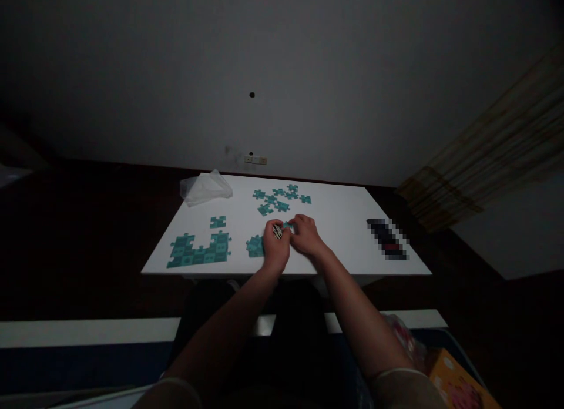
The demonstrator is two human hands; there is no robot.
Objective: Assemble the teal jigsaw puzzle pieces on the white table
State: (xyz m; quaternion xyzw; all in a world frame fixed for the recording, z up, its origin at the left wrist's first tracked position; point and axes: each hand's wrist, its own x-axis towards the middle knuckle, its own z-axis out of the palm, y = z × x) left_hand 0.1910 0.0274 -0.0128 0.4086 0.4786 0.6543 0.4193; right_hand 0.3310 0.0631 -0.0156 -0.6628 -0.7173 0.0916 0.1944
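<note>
Over the front middle of the white table, my left hand and my right hand are close together with their fingers bent. A small teal puzzle piece shows between their fingertips, pinched by my right fingers. Inside the curl of my left hand is a small black-and-pale striped thing; its kind is unclear. Just left of that hand lies a small joined teal puzzle section, partly covered. Farther left rests a larger joined section with a gap in its upper edge, and a single piece lies above it.
Several loose teal pieces are scattered beyond my hands. A crumpled clear plastic bag lies at the table's back left. On the right is a dark, pixelated object. An orange box stands low at the right, below the white table.
</note>
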